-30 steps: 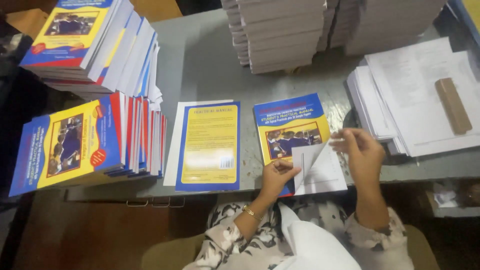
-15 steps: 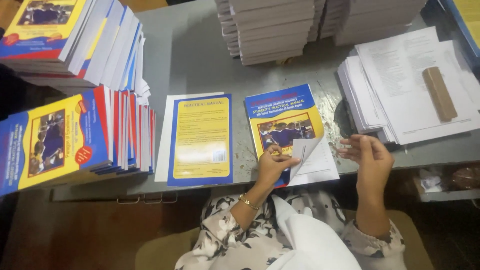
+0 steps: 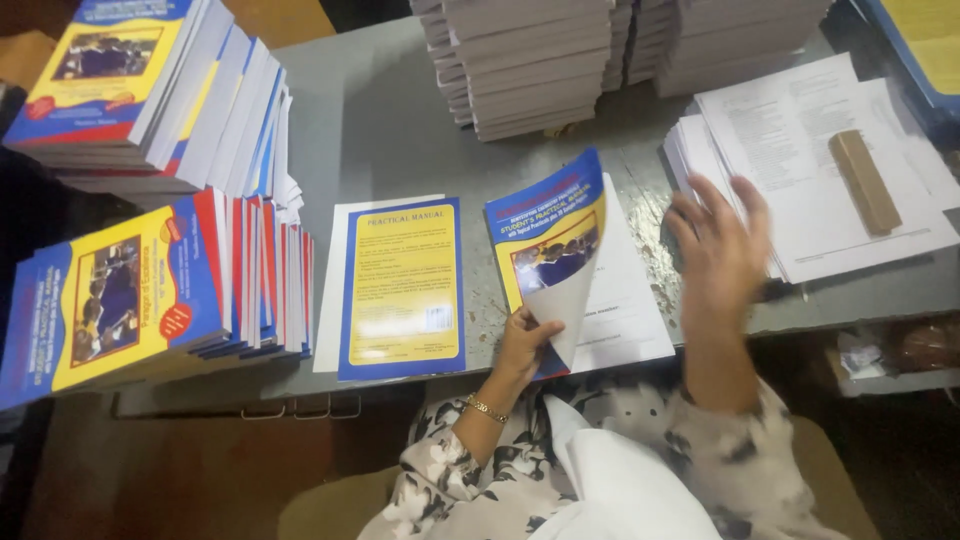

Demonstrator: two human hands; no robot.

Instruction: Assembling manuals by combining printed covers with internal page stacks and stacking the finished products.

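A thin booklet with a blue and yellow cover [image 3: 552,240] lies on the grey table [image 3: 390,130] in front of me. My left hand [image 3: 525,340] grips the lower edge of its cover and holds it lifted and curled, showing the white page [image 3: 620,310] beneath. My right hand [image 3: 722,250] hovers blurred with fingers spread, between the booklet and the stack of loose white sheets [image 3: 800,170] at the right. It holds nothing. A second booklet [image 3: 402,285] lies flat to the left, yellow back cover up.
Tall piles of the same blue and yellow booklets [image 3: 150,290] stand at the left, more behind them [image 3: 150,90]. Stacks of white page blocks [image 3: 530,60] line the far edge. A brown block [image 3: 865,180] weighs down the loose sheets.
My left hand has lifted the booklet's cover much higher. My right hand has left the small white sheet and moved up and right toward the loose sheets.
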